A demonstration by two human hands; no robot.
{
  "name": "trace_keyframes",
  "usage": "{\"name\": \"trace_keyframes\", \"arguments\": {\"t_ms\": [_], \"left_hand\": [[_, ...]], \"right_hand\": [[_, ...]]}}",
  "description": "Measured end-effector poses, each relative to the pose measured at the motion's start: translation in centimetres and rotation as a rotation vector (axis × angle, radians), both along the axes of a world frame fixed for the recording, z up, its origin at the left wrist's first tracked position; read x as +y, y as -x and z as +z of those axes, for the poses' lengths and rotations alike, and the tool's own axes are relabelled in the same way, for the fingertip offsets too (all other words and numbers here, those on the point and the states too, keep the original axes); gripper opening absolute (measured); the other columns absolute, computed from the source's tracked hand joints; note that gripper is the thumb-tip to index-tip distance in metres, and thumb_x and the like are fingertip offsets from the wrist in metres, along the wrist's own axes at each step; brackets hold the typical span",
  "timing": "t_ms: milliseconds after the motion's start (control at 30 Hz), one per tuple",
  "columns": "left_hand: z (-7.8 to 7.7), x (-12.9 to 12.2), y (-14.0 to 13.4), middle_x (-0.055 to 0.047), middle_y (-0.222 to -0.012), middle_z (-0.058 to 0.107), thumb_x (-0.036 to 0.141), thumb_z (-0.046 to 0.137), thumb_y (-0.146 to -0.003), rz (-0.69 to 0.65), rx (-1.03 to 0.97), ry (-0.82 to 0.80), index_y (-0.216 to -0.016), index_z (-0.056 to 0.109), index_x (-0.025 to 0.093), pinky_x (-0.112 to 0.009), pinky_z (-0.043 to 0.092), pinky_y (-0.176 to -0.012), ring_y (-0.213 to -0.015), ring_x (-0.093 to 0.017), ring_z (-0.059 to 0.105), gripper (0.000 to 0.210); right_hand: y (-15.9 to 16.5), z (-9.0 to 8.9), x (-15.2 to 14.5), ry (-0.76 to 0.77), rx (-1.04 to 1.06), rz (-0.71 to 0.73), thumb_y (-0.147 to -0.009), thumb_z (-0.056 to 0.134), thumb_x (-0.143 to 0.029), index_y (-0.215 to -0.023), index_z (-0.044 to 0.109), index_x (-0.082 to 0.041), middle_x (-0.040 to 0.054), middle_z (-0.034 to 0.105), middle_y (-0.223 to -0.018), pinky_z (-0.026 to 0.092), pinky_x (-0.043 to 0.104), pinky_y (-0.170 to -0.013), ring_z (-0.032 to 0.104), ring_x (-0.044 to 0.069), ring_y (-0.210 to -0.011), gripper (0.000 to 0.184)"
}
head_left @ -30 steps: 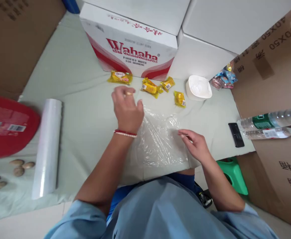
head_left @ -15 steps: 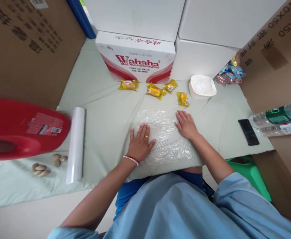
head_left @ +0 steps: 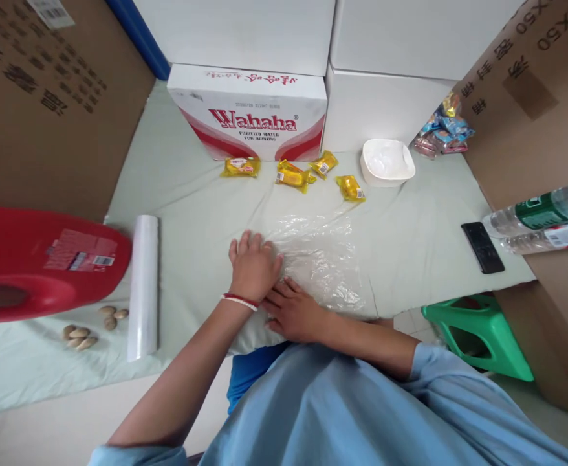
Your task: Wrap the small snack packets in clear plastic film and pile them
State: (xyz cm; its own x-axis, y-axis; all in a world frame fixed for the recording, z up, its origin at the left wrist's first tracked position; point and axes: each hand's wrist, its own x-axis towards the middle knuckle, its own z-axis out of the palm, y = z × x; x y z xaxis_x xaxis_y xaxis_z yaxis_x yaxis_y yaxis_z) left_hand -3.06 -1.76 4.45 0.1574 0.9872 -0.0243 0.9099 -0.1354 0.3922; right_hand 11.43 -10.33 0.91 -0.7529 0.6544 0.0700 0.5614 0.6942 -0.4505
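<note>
A clear, wrinkled sheet of plastic film (head_left: 325,262) lies flat on the cloth-covered table in front of me. At its left edge rests my left hand (head_left: 255,264), palm down with the fingers apart and slightly bent. My right hand (head_left: 296,312) lies palm down on the film's near left corner, fingers stretched out, close beside my left wrist. Neither hand is holding anything. Beyond the film are several yellow-wrapped snacks, among them one wrapped piece (head_left: 350,188) nearest to the sheet. A white plastic bowl (head_left: 387,173) stands behind them on the right.
On the left lie a white roll (head_left: 143,288), a red jug (head_left: 46,259) and several brown nut-like pieces (head_left: 77,336). A Wahaha carton (head_left: 255,120) stands at the back. To the right are a black phone (head_left: 482,247), bottles (head_left: 541,217) and a green stool (head_left: 478,333) below the table edge.
My right hand has swept from the film's far right side to its near left corner, beside my left hand. My left hand has shifted slightly left. The view has shifted a little.
</note>
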Motion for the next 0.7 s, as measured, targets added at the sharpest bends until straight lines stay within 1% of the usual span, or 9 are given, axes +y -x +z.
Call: {"name": "trace_keyframes", "arguments": {"t_ms": [100,233,300,400,467,533,600,633,700], "left_hand": [[0.7,-1.3,-1.7,-0.023,-0.160,0.049,0.019,0.048,-0.096,-0.089,0.024,-0.159,-0.129,0.069,0.013,-0.068,0.020,-0.127,-0.159,-0.041,0.028,0.040],[-0.6,-1.8,-2.4,-0.019,-0.149,0.061,0.014,0.042,-0.098,-0.331,0.002,-0.102,-0.130,0.070,0.017,-0.058,0.032,-0.125,-0.150,-0.033,0.046,0.043],[-1.4,-1.1,-1.8,-0.018,-0.150,0.061,0.019,0.040,-0.101,-0.317,0.051,-0.051,-0.136,0.068,0.017,-0.059,0.033,-0.125,-0.147,-0.033,0.050,0.045],[-2.2,-0.2,-0.3,-0.014,-0.162,0.050,0.029,0.033,-0.105,-0.202,0.139,0.005,-0.150,0.057,0.020,-0.062,0.028,-0.127,-0.152,-0.031,0.044,0.052],[-2.6,-0.2,0.8,-0.012,-0.169,0.040,0.035,0.032,-0.107,-0.159,0.176,0.040,-0.158,0.048,0.022,-0.065,0.024,-0.128,-0.156,-0.031,0.038,0.055],[-2.9,-0.5,1.6,-0.012,-0.173,0.030,0.042,0.033,-0.107,-0.162,0.202,0.054,-0.164,0.037,0.023,-0.070,0.018,-0.128,-0.159,-0.034,0.032,0.061],[-3.2,-0.9,2.0,-0.013,-0.175,0.021,0.052,0.035,-0.105,-0.199,0.225,0.050,-0.168,0.027,0.022,-0.073,0.010,-0.127,-0.161,-0.036,0.026,0.069],[-3.3,-1.1,2.1,-0.014,-0.176,0.017,0.057,0.036,-0.104,-0.219,0.235,0.051,-0.169,0.022,0.021,-0.074,0.006,-0.127,-0.162,-0.037,0.023,0.075],[-3.4,-1.1,2.3,-0.014,-0.177,0.010,0.068,0.039,-0.101,-0.253,0.255,0.075,-0.170,0.016,0.021,-0.075,0.000,-0.126,-0.163,-0.039,0.015,0.086]], "right_hand": [[-0.2,-1.3,-0.1,-0.023,-0.004,0.035,-0.105,0.057,-0.043,-0.144,0.063,-0.019,0.0117,0.064,-0.148,0.022,0.059,-0.131,0.044,0.033,-0.149,0.046],[-0.8,-1.3,0.6,-0.018,-0.030,0.059,-0.105,0.056,-0.045,-0.137,0.068,-0.016,0.0148,0.069,-0.140,0.031,0.059,-0.126,0.048,0.034,-0.144,0.045],[-0.9,-0.8,0.7,-0.003,-0.038,0.064,-0.105,0.057,-0.046,-0.141,0.066,-0.017,0.0137,0.067,-0.143,0.028,0.057,-0.128,0.047,0.033,-0.145,0.047],[-1.3,0.0,0.9,0.061,-0.019,0.061,-0.104,0.059,-0.041,-0.148,0.060,-0.022,0.0101,0.057,-0.156,0.020,0.055,-0.133,0.038,0.029,-0.154,0.048],[-2.2,0.6,1.8,0.152,0.020,0.092,-0.101,0.064,-0.037,-0.145,0.063,-0.022,0.0093,0.055,-0.159,0.023,0.053,-0.132,0.036,0.029,-0.156,0.046],[-3.6,1.5,3.9,0.278,0.096,0.134,-0.101,0.064,-0.035,-0.132,0.071,-0.021,0.0088,0.064,-0.149,0.036,0.047,-0.126,0.049,0.027,-0.147,0.035],[-5.3,2.8,7.6,0.364,0.181,0.072,-0.104,0.057,-0.032,-0.122,0.076,-0.023,0.0063,0.074,-0.132,0.050,0.040,-0.113,0.066,0.022,-0.126,0.027],[-6.1,3.4,10.1,0.351,0.201,-0.052,-0.106,0.052,-0.031,-0.121,0.075,-0.024,0.0056,0.076,-0.127,0.053,0.039,-0.107,0.069,0.021,-0.116,0.029],[-7.0,4.7,15.7,0.196,0.152,-0.346,-0.106,0.049,-0.028,-0.125,0.073,-0.022,0.0091,0.074,-0.127,0.052,0.042,-0.105,0.068,0.025,-0.115,0.032]]}}
